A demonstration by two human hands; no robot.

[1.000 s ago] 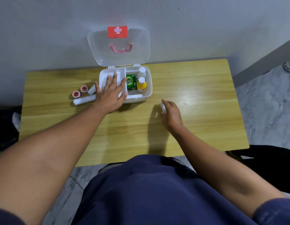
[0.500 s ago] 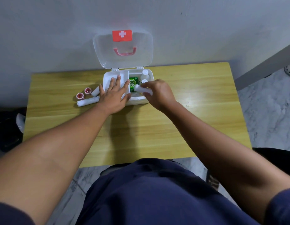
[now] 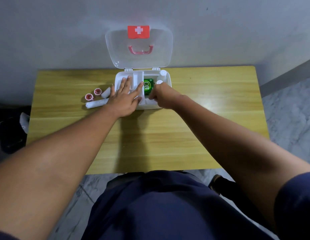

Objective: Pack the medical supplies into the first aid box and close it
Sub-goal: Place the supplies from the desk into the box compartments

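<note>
The white first aid box (image 3: 169, 78) stands open at the table's far edge, its clear lid (image 3: 138, 61) with a red cross leaning on the wall. Inside are a green packet (image 3: 148, 86) and two white-capped bottles (image 3: 162, 73). My left hand (image 3: 126, 99) lies flat, fingers spread, over the box's left compartments. My right hand (image 3: 163, 96) reaches into the front right compartment, fingers curled down around a white roll that is almost wholly hidden. Left of the box lie two red-cored tape rolls (image 3: 89, 97), a long white bandage roll (image 3: 96, 104) and a short white roll (image 3: 106, 92).
The wooden table (image 3: 202, 118) stands against a grey wall, with a marble floor to its right. Dark objects sit on the floor past the table's left edge. My dark blue clothing fills the bottom of the view.
My right hand picked a white roll off the table, carried it left to the box and has lowered it into the front right compartment. The left hand has stayed on the box.
</note>
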